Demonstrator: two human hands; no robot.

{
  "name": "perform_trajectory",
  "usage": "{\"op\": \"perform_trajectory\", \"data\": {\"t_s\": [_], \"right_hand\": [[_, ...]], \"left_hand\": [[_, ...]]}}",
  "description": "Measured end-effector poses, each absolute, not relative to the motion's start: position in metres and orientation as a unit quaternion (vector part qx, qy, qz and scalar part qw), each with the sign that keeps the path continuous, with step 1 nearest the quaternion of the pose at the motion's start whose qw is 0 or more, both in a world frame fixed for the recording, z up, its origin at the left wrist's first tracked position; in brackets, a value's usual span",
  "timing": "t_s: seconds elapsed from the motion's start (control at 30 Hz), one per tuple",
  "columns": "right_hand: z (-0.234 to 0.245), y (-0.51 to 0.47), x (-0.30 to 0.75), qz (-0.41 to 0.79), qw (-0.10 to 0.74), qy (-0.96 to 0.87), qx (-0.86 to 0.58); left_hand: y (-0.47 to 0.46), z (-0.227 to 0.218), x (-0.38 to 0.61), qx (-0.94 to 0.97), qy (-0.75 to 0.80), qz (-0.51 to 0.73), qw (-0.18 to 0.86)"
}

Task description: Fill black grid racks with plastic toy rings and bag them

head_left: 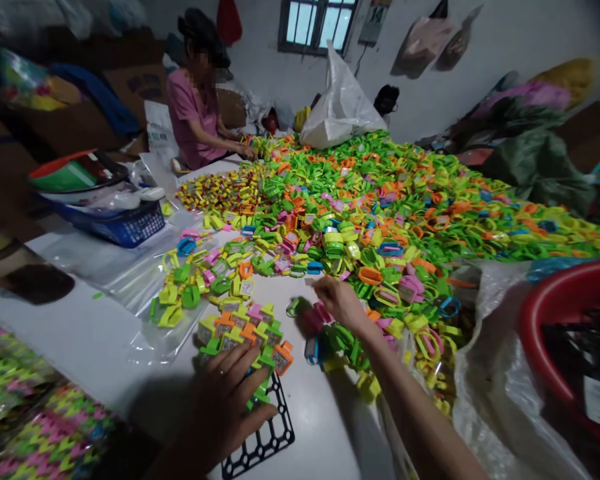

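Observation:
My left hand point(237, 383) lies with its fingers stretched out over a block of bright plastic toy watches point(247, 327), set side by side in rows. Under them is a black plastic grid tray point(275, 437), its near cells bare. To the right, my right hand point(337, 300) is closed above the white table at the edge of the heap of loose toy watches point(340, 243). What its fingers hold is hidden. A blurred pink piece point(315, 319) lies just below that hand, and a blue piece point(311, 350) rests nearer me.
Small yellow-red pieces point(225, 190) lie beyond clear plastic bags point(155, 293). A blue basket point(115, 223) and a dark jar point(25, 273) stand left. A red basin point(535, 333) is at right. Across the table sits a person in pink point(195, 113); another head shows behind the heap.

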State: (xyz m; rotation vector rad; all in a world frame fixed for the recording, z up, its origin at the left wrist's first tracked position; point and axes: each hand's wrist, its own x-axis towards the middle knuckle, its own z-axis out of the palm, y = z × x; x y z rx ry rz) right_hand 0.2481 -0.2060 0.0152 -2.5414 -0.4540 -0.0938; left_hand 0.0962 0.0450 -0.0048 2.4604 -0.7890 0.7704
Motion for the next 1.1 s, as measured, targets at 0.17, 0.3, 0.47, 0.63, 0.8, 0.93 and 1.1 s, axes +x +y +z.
{"op": "perform_trajectory", "data": {"t_s": [0.17, 0.3, 0.47, 0.63, 0.8, 0.93, 1.1], "right_hand": [[0.009, -0.168, 0.351, -0.051, 0.163, -0.107, -0.98], [-0.004, -0.162, 0.344, -0.06, 0.154, -0.111, -0.98], [-0.014, -0.192, 0.278, -0.158, 0.128, -0.208, -0.957], [-0.043, -0.191, 0.195, -0.149, 0.073, -0.353, -0.921], [-0.076, -0.19, 0.163, -0.168, 0.064, -0.339, -0.924], [-0.084, -0.189, 0.152, -0.137, 0.074, -0.314, -0.937], [-0.057, -0.204, 0.158, -0.085, 0.138, -0.298, -0.941]], "left_hand": [[0.046, -0.001, 0.099, 0.886, -0.282, 0.296, 0.219], [0.046, 0.001, 0.093, 0.891, -0.289, 0.276, 0.217], [0.045, 0.009, 0.08, 0.901, -0.293, 0.247, 0.2], [0.084, 0.039, 0.123, 0.891, -0.265, 0.31, 0.199], [0.152, 0.057, 0.255, 0.994, -0.025, 0.088, 0.062], [0.163, 0.033, 0.331, 0.999, -0.002, -0.033, 0.021], [0.152, 0.019, 0.349, 0.998, -0.014, -0.063, 0.005]]}}
